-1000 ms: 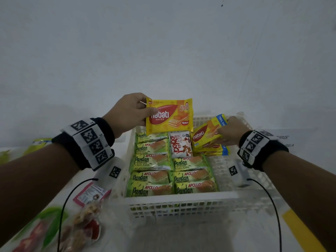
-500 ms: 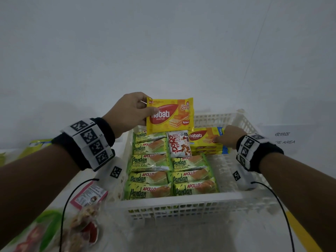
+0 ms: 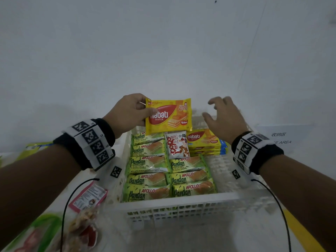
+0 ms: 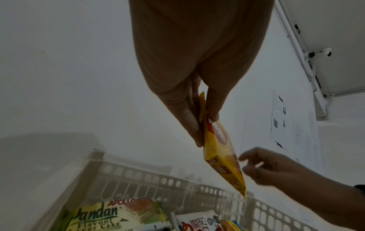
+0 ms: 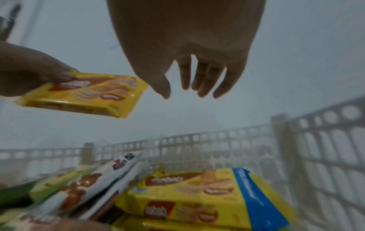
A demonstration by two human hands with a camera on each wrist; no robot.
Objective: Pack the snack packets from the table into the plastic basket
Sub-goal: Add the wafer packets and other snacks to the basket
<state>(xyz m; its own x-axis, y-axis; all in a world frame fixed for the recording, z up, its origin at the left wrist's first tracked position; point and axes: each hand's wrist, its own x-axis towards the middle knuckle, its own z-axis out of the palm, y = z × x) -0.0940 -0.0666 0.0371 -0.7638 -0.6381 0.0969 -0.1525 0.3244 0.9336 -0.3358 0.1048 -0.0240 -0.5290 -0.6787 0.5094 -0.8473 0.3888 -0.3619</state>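
Observation:
My left hand (image 3: 134,113) pinches the left edge of a yellow Nabati wafer packet (image 3: 169,116) and holds it upright above the far side of the white plastic basket (image 3: 178,206). The same packet (image 4: 221,154) hangs between thumb and fingers in the left wrist view and shows flat (image 5: 88,95) in the right wrist view. My right hand (image 3: 223,115) hovers open just right of it, fingers spread, holding nothing. Below it a stack of Nabati packets (image 3: 204,140) lies in the basket's far right. Green Pandan cake packets (image 3: 149,164) fill the left and middle, with a white packet (image 3: 177,145) among them.
On the table left of the basket lie a clear nut bag with a pink label (image 3: 87,199) and green packets (image 3: 36,231). A yellow strip (image 3: 301,233) marks the table at the lower right. A white wall stands close behind the basket.
My right hand let go of the Nabati packet it laid on the stack and rose, opening, toward the packet in my left hand. The left hand stayed almost still.

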